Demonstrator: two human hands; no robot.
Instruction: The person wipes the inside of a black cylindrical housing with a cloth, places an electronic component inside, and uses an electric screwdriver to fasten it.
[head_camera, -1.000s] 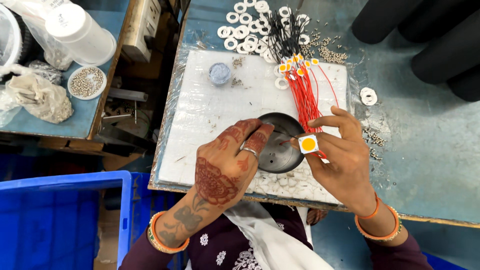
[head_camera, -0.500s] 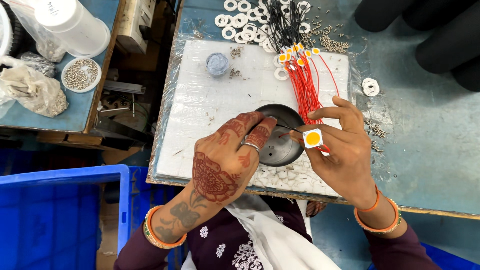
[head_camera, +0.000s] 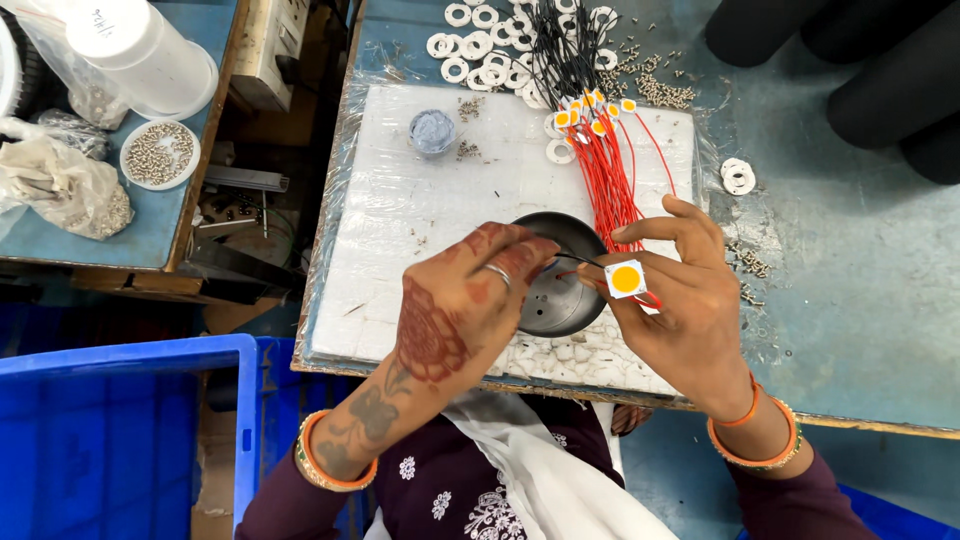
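Observation:
My right hand (head_camera: 680, 300) pinches a small white square chip with a round orange centre (head_camera: 626, 279), with red and black wires trailing from it. My left hand (head_camera: 460, 300), patterned with henna and wearing a ring, rests over the left side of a dark round metal housing (head_camera: 560, 290) and its fingertips meet the thin black wire at the housing's rim. The housing lies on a white foam board (head_camera: 420, 210). A bundle of the same chips on red wires (head_camera: 605, 160) lies just beyond the housing.
White plastic rings (head_camera: 480, 45) and small screws (head_camera: 655, 90) are scattered at the far edge of the blue table. A small grey cap (head_camera: 432, 130) sits on the board. At left are a dish of screws (head_camera: 158, 153), a white bottle (head_camera: 140, 50) and a blue crate (head_camera: 110, 440).
The view has shifted slightly. My right hand has brought the chip a little lower and closer to the housing, and my left fingers have closed toward the wire.

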